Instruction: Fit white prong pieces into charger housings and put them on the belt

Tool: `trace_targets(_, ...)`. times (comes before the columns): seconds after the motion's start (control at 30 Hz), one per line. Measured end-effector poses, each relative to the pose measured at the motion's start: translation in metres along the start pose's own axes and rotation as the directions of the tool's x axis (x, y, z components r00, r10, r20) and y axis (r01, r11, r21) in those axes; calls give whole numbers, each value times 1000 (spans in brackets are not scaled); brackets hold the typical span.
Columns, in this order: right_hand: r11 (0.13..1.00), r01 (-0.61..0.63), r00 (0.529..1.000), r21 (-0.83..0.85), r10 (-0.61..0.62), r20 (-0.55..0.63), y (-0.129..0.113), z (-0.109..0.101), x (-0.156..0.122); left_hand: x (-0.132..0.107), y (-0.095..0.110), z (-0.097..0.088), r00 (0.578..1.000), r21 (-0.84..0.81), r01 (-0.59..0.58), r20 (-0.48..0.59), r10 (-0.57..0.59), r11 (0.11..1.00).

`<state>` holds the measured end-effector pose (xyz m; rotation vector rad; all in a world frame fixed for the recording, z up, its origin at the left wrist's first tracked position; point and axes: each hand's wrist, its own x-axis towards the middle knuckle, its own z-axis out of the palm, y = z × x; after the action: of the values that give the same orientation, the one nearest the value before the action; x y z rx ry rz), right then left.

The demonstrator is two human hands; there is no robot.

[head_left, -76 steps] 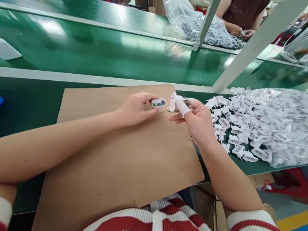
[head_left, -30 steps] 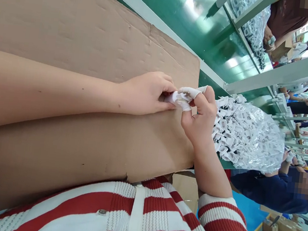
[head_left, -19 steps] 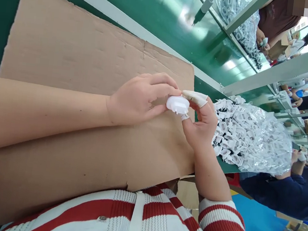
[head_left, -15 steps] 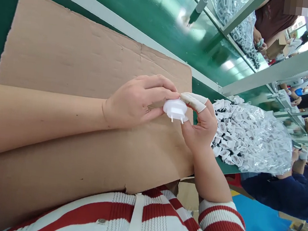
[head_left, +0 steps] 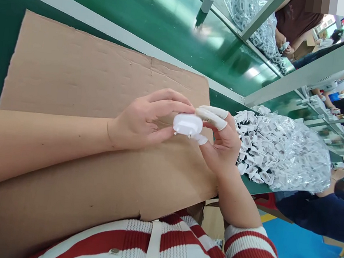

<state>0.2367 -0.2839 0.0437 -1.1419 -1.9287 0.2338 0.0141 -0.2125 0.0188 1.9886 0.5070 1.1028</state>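
A white two-pin plug housing (head_left: 187,124) is held between both hands above the cardboard sheet, its pins pointing down toward me. My left hand (head_left: 148,118) pinches its left side, thumb below and fingers along the top. On the other side my right hand (head_left: 221,134), with white finger cots on the thumb and some fingers, grips the right edge and top. Whether anything else sits behind the housing is hidden.
Flattened cardboard (head_left: 82,69) covers the green bench (head_left: 136,9). To the right lies a heap of white plug housings (head_left: 253,146), partly in a clear plastic bag (head_left: 301,160). A metal post (head_left: 308,78) slants across. Co-workers handle parts beyond.
The housing has tilted, so its pin face turns more toward me, and it sits slightly further left. My right thumb shows more below it. The whole view has shifted a little.
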Motion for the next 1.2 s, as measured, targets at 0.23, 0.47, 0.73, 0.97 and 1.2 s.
trace_targets(0.23,991,123,992,-58,-121,34,-1,-8,6,13,9,-16,909,-402,348,367,-199,847)
trace_targets(0.47,992,118,974,-49,-106,202,-9,-13,-3,27,13,-24,767,-262,479,589,-254,838)
trace_targets(0.73,982,150,931,-111,-103,351,-21,-5,-6,30,17,-18,677,-181,438,711,-191,880)
trace_targets(0.97,987,138,948,-88,-105,300,-23,2,-4,26,22,-16,708,-131,440,659,-254,888)
trace_targets(1.2,988,155,964,22,-156,214,-22,-2,-3,26,19,-23,820,-164,342,534,-209,925)
